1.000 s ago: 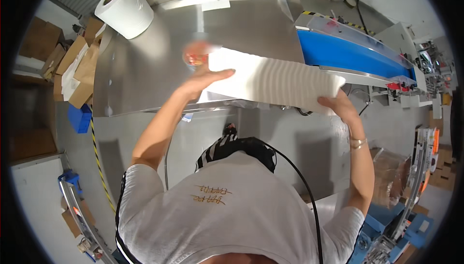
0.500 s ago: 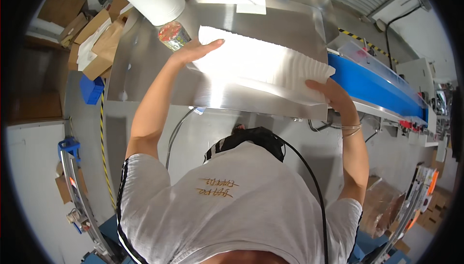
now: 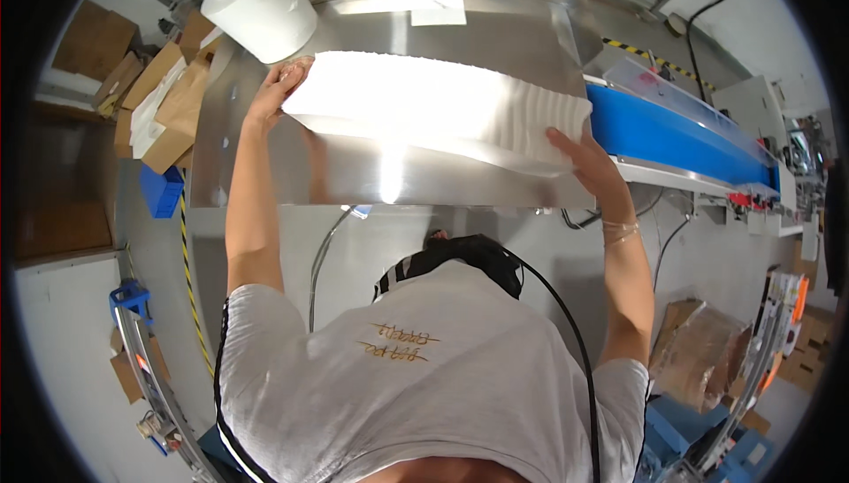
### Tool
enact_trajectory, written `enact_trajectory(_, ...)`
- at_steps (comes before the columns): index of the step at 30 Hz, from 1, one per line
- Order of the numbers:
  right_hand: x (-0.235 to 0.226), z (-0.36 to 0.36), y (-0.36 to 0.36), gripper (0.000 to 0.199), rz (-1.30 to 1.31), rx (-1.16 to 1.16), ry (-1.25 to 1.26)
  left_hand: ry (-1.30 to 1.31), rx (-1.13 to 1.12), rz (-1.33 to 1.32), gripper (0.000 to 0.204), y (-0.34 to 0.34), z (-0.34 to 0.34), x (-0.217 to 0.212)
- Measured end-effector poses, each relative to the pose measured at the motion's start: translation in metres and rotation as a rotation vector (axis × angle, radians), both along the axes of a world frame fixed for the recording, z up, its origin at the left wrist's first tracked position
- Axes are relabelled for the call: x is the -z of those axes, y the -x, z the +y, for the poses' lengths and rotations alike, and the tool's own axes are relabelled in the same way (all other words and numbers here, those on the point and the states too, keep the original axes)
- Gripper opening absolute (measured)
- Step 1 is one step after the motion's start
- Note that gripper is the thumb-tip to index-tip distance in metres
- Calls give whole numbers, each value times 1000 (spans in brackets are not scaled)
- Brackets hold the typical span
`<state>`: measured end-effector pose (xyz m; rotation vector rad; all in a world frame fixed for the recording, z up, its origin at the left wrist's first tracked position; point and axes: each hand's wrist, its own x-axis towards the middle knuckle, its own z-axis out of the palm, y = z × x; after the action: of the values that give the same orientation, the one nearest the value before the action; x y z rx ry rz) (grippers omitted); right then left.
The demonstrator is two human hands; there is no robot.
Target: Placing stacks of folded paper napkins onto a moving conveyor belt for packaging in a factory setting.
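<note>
White ribbed bundle (image 3: pixel 433 98) (left side glare-washed) partly hides the right hand (image 3: pixel 594 161).

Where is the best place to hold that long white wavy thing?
Probably both short ends, coming in from left and right: the long white thing stretches sideways, so held at only one end it might sag. The right hand is at the right end, its thumb on the ridged front.

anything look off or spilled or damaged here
Nothing clearly looks spilled or damaged. The long white ridged bundle between the left hand and right hand slants lower toward the right, and glare washes out much of it. At left, the open brown cardboard box looks a bit untidy, with a white sheet on it.
</note>
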<state>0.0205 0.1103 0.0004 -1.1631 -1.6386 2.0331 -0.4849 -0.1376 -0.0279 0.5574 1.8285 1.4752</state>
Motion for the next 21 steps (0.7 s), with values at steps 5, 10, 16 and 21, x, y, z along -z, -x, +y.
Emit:
enact_trajectory(5, 24, 14, -6, 36, 17, -384, -313, 86, -26, -61, 68, -38, -7, -16)
enact_trajectory(10, 39, 10, -21, 40, 106, -419, -291, 54, -102, 2, 71, -54, -30, -2)
enact_trajectory(16, -44, -17, -21, 66, -550, -279, -343, 173, -686, 381, 73, -78, -60, -9)
enact_trajectory(21, -32, 26, -59, 88, -232, -357, -127, -173, -509, 636, 22, -271, -25, -58)
